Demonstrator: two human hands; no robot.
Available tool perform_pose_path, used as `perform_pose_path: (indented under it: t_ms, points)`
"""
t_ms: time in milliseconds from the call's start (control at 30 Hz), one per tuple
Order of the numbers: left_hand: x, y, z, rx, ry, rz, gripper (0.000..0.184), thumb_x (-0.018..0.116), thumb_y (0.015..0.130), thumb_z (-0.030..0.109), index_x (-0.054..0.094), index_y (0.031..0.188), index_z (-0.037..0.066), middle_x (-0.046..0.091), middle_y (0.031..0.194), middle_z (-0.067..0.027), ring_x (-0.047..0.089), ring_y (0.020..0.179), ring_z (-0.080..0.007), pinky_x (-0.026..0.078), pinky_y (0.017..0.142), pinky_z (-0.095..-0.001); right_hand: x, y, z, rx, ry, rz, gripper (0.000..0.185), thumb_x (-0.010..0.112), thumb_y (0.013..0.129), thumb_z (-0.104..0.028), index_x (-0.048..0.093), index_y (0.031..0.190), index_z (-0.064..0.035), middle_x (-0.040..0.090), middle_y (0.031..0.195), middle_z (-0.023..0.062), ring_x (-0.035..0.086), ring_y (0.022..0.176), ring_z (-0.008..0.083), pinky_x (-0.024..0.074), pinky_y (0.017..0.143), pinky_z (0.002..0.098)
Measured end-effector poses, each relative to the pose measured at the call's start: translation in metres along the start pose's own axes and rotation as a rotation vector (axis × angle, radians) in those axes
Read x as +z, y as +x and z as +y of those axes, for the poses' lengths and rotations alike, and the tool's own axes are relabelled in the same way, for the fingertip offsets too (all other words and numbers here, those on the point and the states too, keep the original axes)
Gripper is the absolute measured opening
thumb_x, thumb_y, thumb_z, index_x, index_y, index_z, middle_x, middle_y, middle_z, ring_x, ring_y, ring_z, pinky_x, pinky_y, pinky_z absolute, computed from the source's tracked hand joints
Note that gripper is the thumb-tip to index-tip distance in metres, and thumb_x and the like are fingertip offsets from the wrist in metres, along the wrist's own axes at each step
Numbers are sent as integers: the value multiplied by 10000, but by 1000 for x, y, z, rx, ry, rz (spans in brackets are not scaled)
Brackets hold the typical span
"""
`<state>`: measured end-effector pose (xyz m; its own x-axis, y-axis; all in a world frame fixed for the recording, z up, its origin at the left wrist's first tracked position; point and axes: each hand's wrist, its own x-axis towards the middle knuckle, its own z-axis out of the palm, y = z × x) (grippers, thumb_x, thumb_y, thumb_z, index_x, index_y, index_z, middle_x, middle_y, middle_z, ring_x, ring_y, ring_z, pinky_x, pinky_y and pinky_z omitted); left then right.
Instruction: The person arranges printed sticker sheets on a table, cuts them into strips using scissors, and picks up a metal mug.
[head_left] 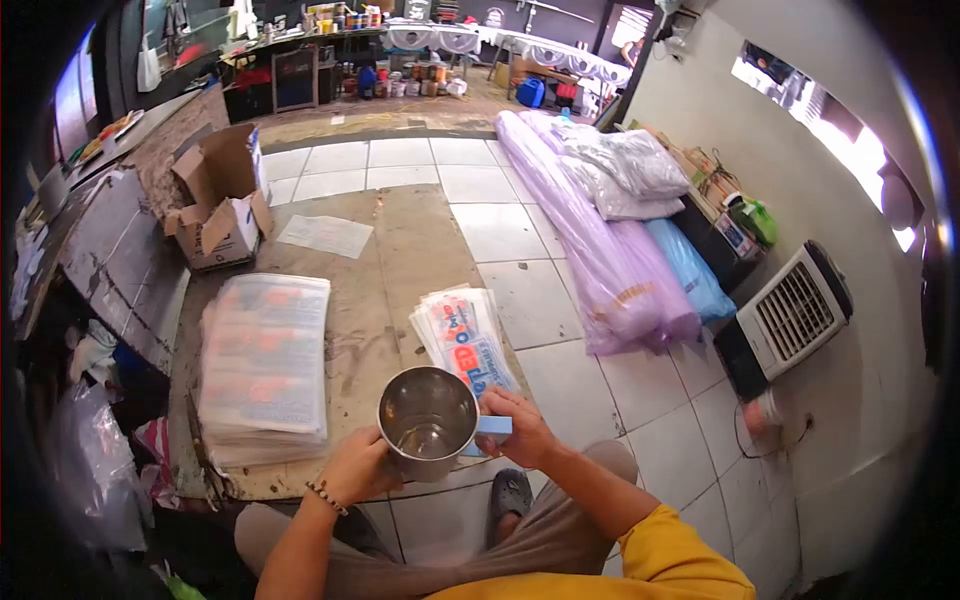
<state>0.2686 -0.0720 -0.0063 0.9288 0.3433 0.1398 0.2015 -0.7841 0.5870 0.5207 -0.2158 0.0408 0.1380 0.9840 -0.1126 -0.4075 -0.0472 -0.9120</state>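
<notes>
A metal mug [428, 424] with a light blue handle is held over the board's front edge, its open top facing up. My right hand [515, 420] is closed around the handle. On the mug's left side, my left hand [362, 466] grips the wall, a beaded bracelet on its wrist. Inside the mug the bottom looks shiny; whether it holds liquid I cannot tell. Just behind the mug lies a small stack of printed bags [462, 325], partly hidden by it. A taller stack of printed translucent sheets [265, 360] sits at the left of the board.
Behind the stacks are a single translucent sheet [327, 236] and an open cardboard box [222, 200]. Purple wrapped rolls [610, 250], a blue bag [690, 268] and an air cooler [795, 315] stand to the right. Cluttered shelves [340, 35] line the back.
</notes>
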Motion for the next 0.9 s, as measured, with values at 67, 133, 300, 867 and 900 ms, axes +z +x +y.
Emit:
perform_pose_path:
  t_ms: [67, 133, 300, 867, 900]
  points:
    - [5, -1, -3, 8, 9, -3, 740, 911, 531, 246, 622, 1195, 97, 588, 1220, -141, 577, 1094, -362, 499, 921, -427, -2, -3, 5, -14, 24, 2, 351, 426, 1051, -371, 477, 831, -102, 538, 666, 89, 520, 513, 173, 399, 503, 281]
    - [-4, 0, 4, 45, 21, 2, 790, 915, 522, 273, 604, 1225, 89, 555, 1264, -157, 546, 1135, -378, 478, 943, -448, 4, -3, 3, -37, 37, 28, 371, 434, 1047, -364, 465, 787, -102, 490, 589, 75, 511, 485, 167, 384, 461, 284]
    - [-6, -3, 13, -165, 108, -73, 845, 880, 577, 359, 559, 1299, 60, 460, 1358, -180, 419, 1262, -414, 348, 1048, -541, 4, 6, -18, 85, 16, -90, 462, 486, 1016, -419, 460, 703, -80, 509, 620, 61, 517, 478, 158, 383, 411, 285]
    - [4, -5, 7, -439, 28, -231, 654, 808, 727, 324, 598, 1322, 150, 395, 1500, -174, 352, 1389, -407, 275, 1127, -599, -3, -18, -72, 228, -745, -348, 375, 656, 815, -245, 650, 1141, -60, 681, 769, 91, 633, 752, 171, 511, 693, 352]
    - [-14, -2, 6, -637, -155, -571, 753, 824, 737, 381, 532, 1401, 180, 246, 1601, -159, 238, 1451, -417, 183, 1183, -589, -3, -32, -81, 179, -848, -292, 373, 653, 832, -243, 652, 1152, -52, 709, 828, 117, 641, 720, 193, 521, 705, 357]
